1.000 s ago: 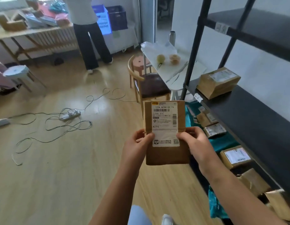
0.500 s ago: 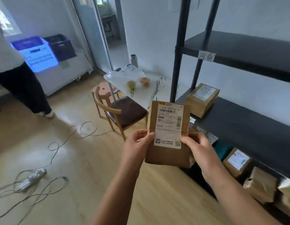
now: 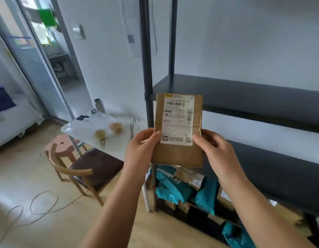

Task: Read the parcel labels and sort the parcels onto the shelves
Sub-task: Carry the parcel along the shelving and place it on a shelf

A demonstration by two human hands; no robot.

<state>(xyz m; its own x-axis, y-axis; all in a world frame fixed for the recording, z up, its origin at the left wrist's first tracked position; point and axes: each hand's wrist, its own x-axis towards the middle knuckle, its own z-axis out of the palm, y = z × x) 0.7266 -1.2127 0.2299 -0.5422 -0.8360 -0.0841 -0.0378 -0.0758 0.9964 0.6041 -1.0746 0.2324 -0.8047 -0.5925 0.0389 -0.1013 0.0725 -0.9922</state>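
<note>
Both hands hold one flat brown parcel point(image 3: 178, 154) upright at centre frame, label side toward the camera. Left hand point(image 3: 140, 149) grips the parcel's left edge, thumb on the front near the label's lower left corner, other fingers behind. Right hand point(image 3: 215, 151) grips the right edge the same way, thumb by the label's lower right corner.

White label point(image 3: 178, 120) covers the upper and middle front of the parcel; top line reads approx. "102A N294-00 15", "N294" printed lower left, barcode under the top line. Smaller text too blurred to read.

Black shelf rack point(image 3: 148, 51) stands just behind the parcel, w/ two dark boards running off to the right: upper shelf point(image 3: 244, 90) behind the parcel's top, middle shelf point(image 3: 280, 165) lower right. Under the middle shelf, near the floor, a pile of teal bags point(image 3: 173, 188) and small brown boxes point(image 3: 183, 176).

Left of the rack: white desk point(image 3: 123, 149) w/ a plastic bag point(image 3: 94, 122), round fruit point(image 3: 99, 134) and a metal bottle point(image 3: 99, 105) at its far end. Wooden chair point(image 3: 87, 169) w/ dark seat sits at the desk's near side, pink stool point(image 3: 61, 145) beside it. Cable point(image 3: 42, 203) loops on the wood floor, lower left.
</note>
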